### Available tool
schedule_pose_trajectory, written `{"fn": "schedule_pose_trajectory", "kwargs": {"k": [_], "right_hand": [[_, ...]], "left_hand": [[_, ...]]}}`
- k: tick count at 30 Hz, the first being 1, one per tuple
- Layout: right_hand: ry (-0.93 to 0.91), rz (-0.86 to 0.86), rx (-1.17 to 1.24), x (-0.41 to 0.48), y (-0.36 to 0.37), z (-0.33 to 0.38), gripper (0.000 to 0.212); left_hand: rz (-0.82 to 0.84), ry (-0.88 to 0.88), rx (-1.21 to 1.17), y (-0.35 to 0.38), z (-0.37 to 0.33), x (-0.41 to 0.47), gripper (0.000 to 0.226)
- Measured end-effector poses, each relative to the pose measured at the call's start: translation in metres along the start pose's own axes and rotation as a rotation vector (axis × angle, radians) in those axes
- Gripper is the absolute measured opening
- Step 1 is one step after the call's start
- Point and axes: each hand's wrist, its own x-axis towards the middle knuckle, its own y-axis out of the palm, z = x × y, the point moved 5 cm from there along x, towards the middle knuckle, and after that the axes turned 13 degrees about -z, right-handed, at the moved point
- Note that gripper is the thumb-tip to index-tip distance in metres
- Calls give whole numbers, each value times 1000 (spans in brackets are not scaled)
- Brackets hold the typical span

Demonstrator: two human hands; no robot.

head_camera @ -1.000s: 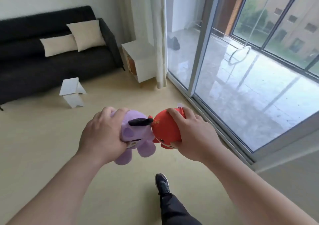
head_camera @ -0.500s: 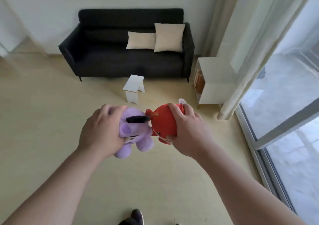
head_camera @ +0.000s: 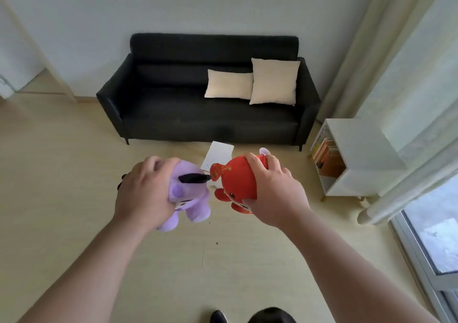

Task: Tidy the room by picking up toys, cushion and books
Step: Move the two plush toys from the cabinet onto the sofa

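At the frame's centre, the left hand (head_camera: pixel 146 193) grips a soft purple plush toy with a black horn (head_camera: pixel 188 191), fingers curled over its top. Just to its right, the right hand (head_camera: pixel 275 193) clasps a round red plush toy (head_camera: pixel 235 181). The toys nearly touch above the pale wooden floor (head_camera: pixel 62 174).

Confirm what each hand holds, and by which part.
Left hand grips the purple plush toy around its body. Right hand grips the red plush toy around its round body.
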Motion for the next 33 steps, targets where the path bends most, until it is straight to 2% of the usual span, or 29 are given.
{"fn": "schedule_pose_trajectory", "kwargs": {"k": [9, 16, 20, 25, 33], "right_hand": [[82, 38, -8, 218, 87, 43, 93], [117, 68, 20, 441, 173, 74, 94], [122, 107, 12, 544, 190, 98, 92], [143, 111, -20, 643, 207, 113, 92], [288, 109, -57, 761, 244, 131, 89]], "left_hand": [[-17, 46, -28, 89, 89, 208, 61], [-16, 124, 38, 176, 170, 404, 72], [-12, 69, 8, 196, 222, 492, 71], [-17, 70, -45, 231, 263, 581, 67], [49, 193, -127, 306, 296, 719, 63]]}}
